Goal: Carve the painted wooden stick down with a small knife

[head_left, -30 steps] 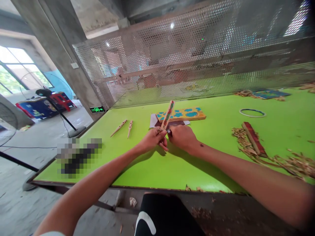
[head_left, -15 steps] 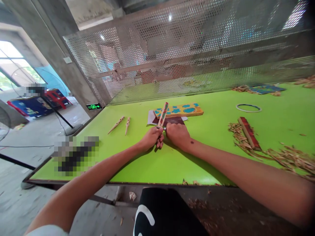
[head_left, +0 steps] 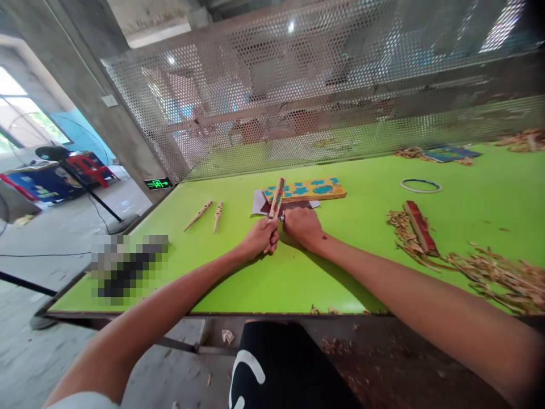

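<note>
My left hand [head_left: 260,236] is closed around the lower end of a flat wooden strip [head_left: 276,199] painted with red and green marks. The strip points up and away from me, leaning a little right. My right hand [head_left: 301,224] makes a fist beside it, around the handle of what looks like a carving knife [head_left: 281,218]. Only its shiny metal collar and a thin dark line of blade against the strip show; the fist hides the handle. Just beyond both hands lies a yellow board [head_left: 304,192] with blue-green patches, over dark red sandpaper [head_left: 293,207] and pale paper.
Two pointed, dark-spotted wooden sticks [head_left: 218,217] lie left on the green table [head_left: 238,289]. To the right are a red-faced wooden block [head_left: 420,227], curly shavings [head_left: 498,275] and a roll of tape [head_left: 420,185]. A perforated metal screen [head_left: 264,96] stands along the back.
The strip has tilted slightly, showing more of its side edge and standing more upright. Both hands keep their grips close together. The whole view has shifted slightly.
</note>
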The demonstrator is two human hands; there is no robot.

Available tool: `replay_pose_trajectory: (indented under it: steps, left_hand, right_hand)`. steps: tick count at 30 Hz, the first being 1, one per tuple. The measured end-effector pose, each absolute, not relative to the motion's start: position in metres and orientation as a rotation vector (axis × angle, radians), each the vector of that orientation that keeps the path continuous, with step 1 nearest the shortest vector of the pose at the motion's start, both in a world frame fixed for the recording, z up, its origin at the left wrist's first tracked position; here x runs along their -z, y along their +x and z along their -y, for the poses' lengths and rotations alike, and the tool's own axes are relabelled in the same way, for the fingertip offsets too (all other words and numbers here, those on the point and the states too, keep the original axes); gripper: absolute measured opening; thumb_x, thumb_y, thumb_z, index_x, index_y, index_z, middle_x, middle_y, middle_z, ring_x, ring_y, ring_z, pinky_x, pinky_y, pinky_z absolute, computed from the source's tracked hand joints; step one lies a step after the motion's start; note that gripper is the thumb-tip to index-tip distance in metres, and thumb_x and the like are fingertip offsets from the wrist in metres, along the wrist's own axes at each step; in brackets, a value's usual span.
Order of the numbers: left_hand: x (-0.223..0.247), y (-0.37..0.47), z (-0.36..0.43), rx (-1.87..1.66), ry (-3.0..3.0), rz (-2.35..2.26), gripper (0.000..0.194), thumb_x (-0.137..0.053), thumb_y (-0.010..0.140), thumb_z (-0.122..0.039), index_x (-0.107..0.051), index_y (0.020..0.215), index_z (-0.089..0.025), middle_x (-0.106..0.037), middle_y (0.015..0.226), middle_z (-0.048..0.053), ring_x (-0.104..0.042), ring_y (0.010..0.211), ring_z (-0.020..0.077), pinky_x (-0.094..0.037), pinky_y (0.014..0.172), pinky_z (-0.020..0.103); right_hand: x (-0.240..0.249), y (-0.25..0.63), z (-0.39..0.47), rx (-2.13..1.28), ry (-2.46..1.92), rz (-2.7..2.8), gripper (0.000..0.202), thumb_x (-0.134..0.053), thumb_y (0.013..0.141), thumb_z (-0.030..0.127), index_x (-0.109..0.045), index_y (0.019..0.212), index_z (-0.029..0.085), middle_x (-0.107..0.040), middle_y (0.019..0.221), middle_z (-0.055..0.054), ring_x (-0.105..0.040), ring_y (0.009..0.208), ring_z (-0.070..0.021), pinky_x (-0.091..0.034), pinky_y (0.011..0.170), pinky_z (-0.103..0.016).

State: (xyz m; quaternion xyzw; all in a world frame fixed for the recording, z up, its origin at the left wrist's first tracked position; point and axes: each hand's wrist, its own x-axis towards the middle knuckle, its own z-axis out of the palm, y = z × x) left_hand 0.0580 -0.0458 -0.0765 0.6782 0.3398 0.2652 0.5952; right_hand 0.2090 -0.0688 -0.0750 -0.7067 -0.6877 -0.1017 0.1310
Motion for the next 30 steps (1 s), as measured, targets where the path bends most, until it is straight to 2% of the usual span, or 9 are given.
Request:
replay_pose_trajectory:
  steps: [3, 5, 8, 13, 15, 19, 25, 30]
  left_hand:
    - [0.075, 0.056, 0.055, -0.613, 1.586, -0.839, 0.047, -0.035, 0.103, -0.042, -0.038, 0.062, -0.02, -0.037, 0.038, -0.008, -0.041, 0.027, 0.005, -0.029, 0.031, 0.016]
    - [0.074, 0.052, 0.063, -0.556, 1.596, -0.799, 0.041, -0.039, 0.102, -0.045, -0.04, 0.07, -0.02, -0.043, 0.043, -0.009, -0.045, 0.029, 0.0062, -0.028, 0.03, 0.016]
    - [0.073, 0.049, 0.071, -0.622, 1.574, -0.686, 0.036, -0.046, 0.099, -0.054, -0.038, 0.082, -0.022, -0.042, 0.047, -0.013, -0.044, 0.03, 0.0064, -0.033, 0.031, 0.017]
    - [0.073, 0.052, 0.067, -0.645, 1.552, -0.635, 0.045, -0.053, 0.093, -0.06, -0.039, 0.076, -0.021, -0.045, 0.047, -0.01, -0.049, 0.032, 0.0069, -0.032, 0.032, 0.017]
    - [0.072, 0.052, 0.064, -0.635, 1.589, -0.646, 0.048, -0.048, 0.096, -0.057, -0.042, 0.069, -0.019, -0.046, 0.042, -0.007, -0.047, 0.031, 0.0064, -0.029, 0.033, 0.016]
    - [0.07, 0.053, 0.063, -0.586, 1.636, -0.692, 0.055, -0.033, 0.104, -0.043, -0.042, 0.056, -0.018, -0.046, 0.035, -0.001, -0.043, 0.028, 0.0049, -0.029, 0.035, 0.016]
    - [0.068, 0.056, 0.067, -0.66, 1.553, -0.812, 0.049, -0.03, 0.106, -0.031, -0.038, 0.058, -0.02, -0.033, 0.034, -0.008, -0.044, 0.029, 0.0068, -0.035, 0.037, 0.018]
    - [0.073, 0.057, 0.061, -0.735, 1.464, -0.811, 0.046, -0.029, 0.105, -0.027, -0.038, 0.06, -0.021, -0.035, 0.037, -0.008, -0.046, 0.029, 0.0085, -0.038, 0.037, 0.021]
  right_hand:
    - [0.068, 0.223, 0.059, 0.285, -2.119, 1.917, 0.04, -0.037, 0.095, 0.021, -0.074, 0.105, 0.01, -0.075, 0.097, -0.021, -0.072, 0.091, -0.0283, -0.049, 0.076, -0.033]
    - [0.062, 0.24, 0.053, 0.277, -2.257, 1.744, 0.041, -0.036, 0.094, 0.017, -0.074, 0.103, 0.004, -0.075, 0.094, -0.025, -0.072, 0.085, -0.0286, -0.049, 0.073, -0.034]
    - [0.057, 0.257, 0.052, 0.392, -2.213, 1.619, 0.039, -0.041, 0.095, 0.025, -0.075, 0.104, 0.008, -0.076, 0.096, -0.022, -0.071, 0.089, -0.0289, -0.048, 0.076, -0.034]
    - [0.066, 0.235, 0.071, 0.345, -2.051, 1.81, 0.04, -0.04, 0.097, 0.033, -0.076, 0.1, 0.014, -0.076, 0.091, -0.017, -0.071, 0.083, -0.0272, -0.046, 0.073, -0.033]
    - [0.071, 0.221, 0.078, 0.303, -2.035, 1.938, 0.041, -0.039, 0.097, 0.033, -0.075, 0.101, 0.014, -0.076, 0.09, -0.017, -0.071, 0.081, -0.0283, -0.047, 0.072, -0.034]
    - [0.076, 0.21, 0.083, 0.294, -2.01, 2.059, 0.042, -0.036, 0.097, 0.03, -0.075, 0.102, 0.014, -0.075, 0.091, -0.019, -0.073, 0.083, -0.0292, -0.047, 0.072, -0.034]
    - [0.078, 0.211, 0.075, 0.309, -2.045, 2.05, 0.038, -0.038, 0.094, 0.02, -0.074, 0.102, 0.01, -0.075, 0.093, -0.021, -0.072, 0.089, -0.0299, -0.048, 0.074, -0.034]
    - [0.08, 0.202, 0.068, 0.328, -2.04, 2.014, 0.037, -0.038, 0.094, 0.018, -0.074, 0.101, 0.01, -0.075, 0.093, -0.021, -0.073, 0.091, -0.0299, -0.049, 0.074, -0.033]
